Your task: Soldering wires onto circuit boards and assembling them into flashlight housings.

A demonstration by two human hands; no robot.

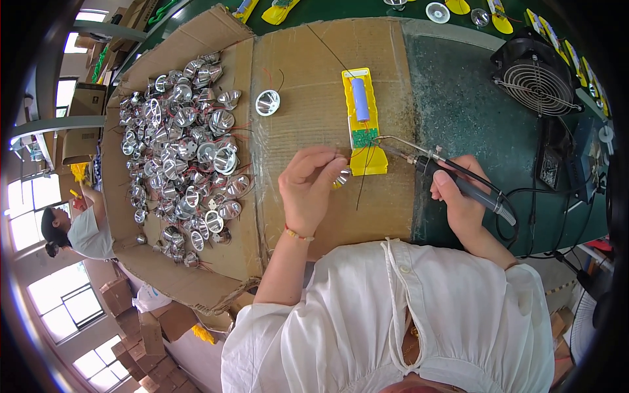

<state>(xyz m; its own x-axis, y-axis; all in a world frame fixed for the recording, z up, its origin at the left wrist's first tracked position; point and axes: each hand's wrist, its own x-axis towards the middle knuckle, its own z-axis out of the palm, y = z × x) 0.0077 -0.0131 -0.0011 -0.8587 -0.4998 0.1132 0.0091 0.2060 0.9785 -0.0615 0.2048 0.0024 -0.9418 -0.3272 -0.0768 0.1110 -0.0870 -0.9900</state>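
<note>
A yellow plastic flashlight housing [371, 165] lies on the cardboard with a blue cylindrical battery [360, 100] and a green circuit board [362, 136] in it. My left hand [308, 187] is closed on a small silver reflector [343, 176], mostly hidden by the fingers, beside the housing's near end. Thin wires run between the reflector and the board. My right hand [460, 200] grips a soldering iron [464, 188] with a thin metal feed tube along it; the tip and tube end reach the board. Dark wires stick out from the housing.
A cardboard box [246, 196] full of silver reflectors [187, 118] stands to the left. One loose reflector [267, 103] lies on the cardboard sheet [298, 85]. At the far right are a black fan [537, 78] and cables. Another person [82, 223] is beyond the box.
</note>
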